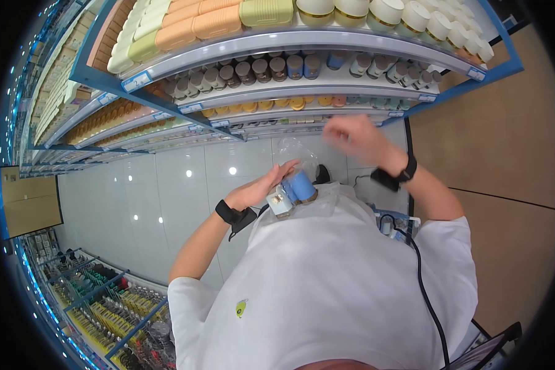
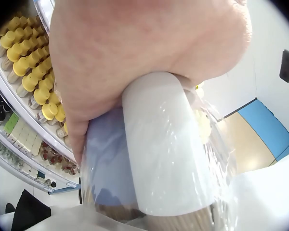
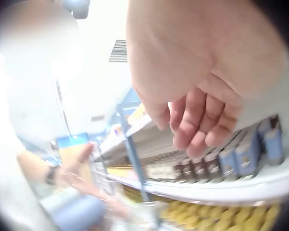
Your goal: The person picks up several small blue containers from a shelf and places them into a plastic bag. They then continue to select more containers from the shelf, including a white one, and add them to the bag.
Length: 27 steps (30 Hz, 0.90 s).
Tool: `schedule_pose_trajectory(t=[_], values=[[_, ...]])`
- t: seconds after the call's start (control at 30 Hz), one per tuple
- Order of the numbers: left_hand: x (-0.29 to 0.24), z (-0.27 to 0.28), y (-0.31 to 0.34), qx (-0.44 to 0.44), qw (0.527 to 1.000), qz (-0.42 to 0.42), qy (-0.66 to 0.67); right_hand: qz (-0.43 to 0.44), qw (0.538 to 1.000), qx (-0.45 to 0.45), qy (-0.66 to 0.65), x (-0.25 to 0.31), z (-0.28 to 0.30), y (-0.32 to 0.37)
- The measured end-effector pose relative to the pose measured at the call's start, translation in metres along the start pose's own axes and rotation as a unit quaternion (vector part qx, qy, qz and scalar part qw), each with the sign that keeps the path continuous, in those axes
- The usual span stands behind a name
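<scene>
Against the front of the white shirt, a clear plastic bag (image 1: 299, 150) holds a blue-capped bottle (image 1: 302, 186) and a white one (image 1: 280, 202). My left hand (image 1: 262, 188) lies along the bag's side, thumb and fingers extended. In the left wrist view, its palm (image 2: 149, 43) touches the white cap (image 2: 166, 144), beside a blue cap (image 2: 108, 159). My right hand (image 1: 357, 135) is raised near the shelf front, away from the bag. The right wrist view shows that hand (image 3: 202, 96) with loosely bent fingers and nothing in them.
A shelf unit (image 1: 259, 46) crosses the front, bearing rows of containers and capped bottles; a price rail (image 1: 314, 92) edges one level. Hanging goods (image 1: 105, 308) are at lower left. Brown panels (image 1: 499, 123) stand at the right, beside a grey tiled floor (image 1: 185, 179).
</scene>
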<state>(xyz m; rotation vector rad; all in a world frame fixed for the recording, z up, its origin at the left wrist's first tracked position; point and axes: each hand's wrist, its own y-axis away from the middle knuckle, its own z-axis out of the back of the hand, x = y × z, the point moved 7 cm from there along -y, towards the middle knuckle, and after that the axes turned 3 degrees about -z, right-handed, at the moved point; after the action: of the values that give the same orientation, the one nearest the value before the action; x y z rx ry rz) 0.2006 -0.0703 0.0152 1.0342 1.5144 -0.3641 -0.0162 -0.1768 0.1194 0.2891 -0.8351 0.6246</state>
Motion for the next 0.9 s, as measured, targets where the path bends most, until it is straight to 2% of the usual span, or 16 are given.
schedule_pose_trajectory(t=[0.03,0.1,0.2,0.23,0.3,0.37,0.43,0.57,0.63,0.73,0.8,0.9], values=[[0.001,0.002,0.000,-0.016,0.999,0.013,0.026,-0.025,0.997,0.070,-0.035,0.012,-0.021,0.010],[-0.002,0.000,0.001,-0.011,0.999,0.019,0.034,-0.052,0.985,0.150,-0.068,0.021,-0.058,0.026],[-0.006,-0.004,-0.003,0.000,0.999,0.010,0.036,-0.026,0.994,0.102,-0.021,0.025,-0.082,0.029],[-0.009,-0.004,-0.004,0.003,0.999,-0.003,0.032,-0.028,0.994,0.100,-0.022,0.025,-0.085,0.027],[-0.011,-0.003,-0.005,0.011,1.000,0.000,0.024,-0.085,0.987,0.117,-0.075,0.030,-0.085,0.022],[-0.010,-0.004,-0.005,0.019,1.000,0.002,0.016,-0.067,0.988,0.122,-0.072,0.031,-0.089,0.021],[-0.008,-0.001,-0.005,-0.010,1.000,-0.008,0.009,-0.048,0.988,0.128,-0.068,0.027,-0.093,0.020],[-0.002,0.005,-0.009,0.018,0.998,-0.045,-0.033,-0.097,0.964,0.154,-0.193,0.004,-0.099,0.024],[-0.012,0.003,-0.003,-0.001,0.993,0.017,-0.118,-0.107,0.952,0.155,-0.243,-0.001,-0.093,0.026],[-0.006,0.007,-0.005,-0.026,0.992,0.048,-0.114,-0.086,0.964,0.135,-0.214,0.000,-0.080,0.026],[-0.012,0.008,-0.007,-0.034,0.993,0.041,-0.102,-0.035,0.976,0.168,-0.130,0.006,-0.083,0.029],[-0.016,0.008,-0.010,-0.031,0.994,0.031,-0.103,-0.008,0.988,0.137,-0.076,0.005,-0.100,0.029]])
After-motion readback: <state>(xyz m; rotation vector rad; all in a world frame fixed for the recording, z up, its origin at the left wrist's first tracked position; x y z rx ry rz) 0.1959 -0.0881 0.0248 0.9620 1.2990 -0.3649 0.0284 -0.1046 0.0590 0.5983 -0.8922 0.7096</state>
